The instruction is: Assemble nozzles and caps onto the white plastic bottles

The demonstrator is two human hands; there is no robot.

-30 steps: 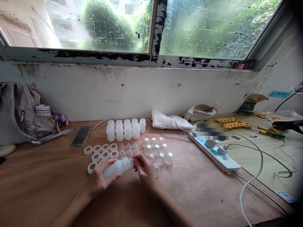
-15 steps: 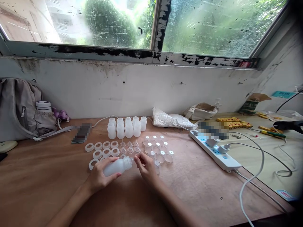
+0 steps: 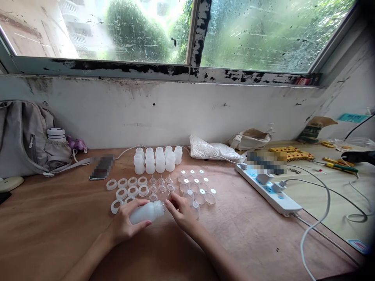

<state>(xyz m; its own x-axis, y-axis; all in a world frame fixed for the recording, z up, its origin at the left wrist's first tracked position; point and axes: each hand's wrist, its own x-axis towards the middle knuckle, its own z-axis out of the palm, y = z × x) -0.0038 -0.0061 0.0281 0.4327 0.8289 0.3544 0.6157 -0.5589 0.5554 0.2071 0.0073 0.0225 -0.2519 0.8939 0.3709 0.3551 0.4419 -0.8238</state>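
Bottle (image 3: pixel 144 213) sits just above the worktop (image 3: pixel 249 249), lying well over, mouth pointed at the right hand (image 3: pixel 184 214). Left hand (image 3: pixel 124 223) has its grip closed round the body, thumb on the near side, fingers over the far side; firm, by the look of it.

Change over the last half second: small. Bottle slightly lower in view and closer to level, though the view has dipped a little as well. Left grip as before. Right hand has stayed by the mouth, where a small clear part projects. Right grip nearly closed, thumb and forefinger drawn in; whether they pinch the clear part or only rest by it, cannot tell, too small.

Reading: the effort looks concentrated on that clear part, left hand steadying, right doing the fine work. How well the part is seated cannot be judged from here.

Laid out beyond the hands: frosted rings (image 3: pixel 111 189) to the left, clear teats (image 3: pixel 162 189) in the middle, clear caps (image 3: pixel 210 199) to the right. Standing bottles (image 3: pixel 150 166) upright behind, close together. No shift among these that cannot be put down to the view.

Power strip (image 3: pixel 288 205) well off to the right.
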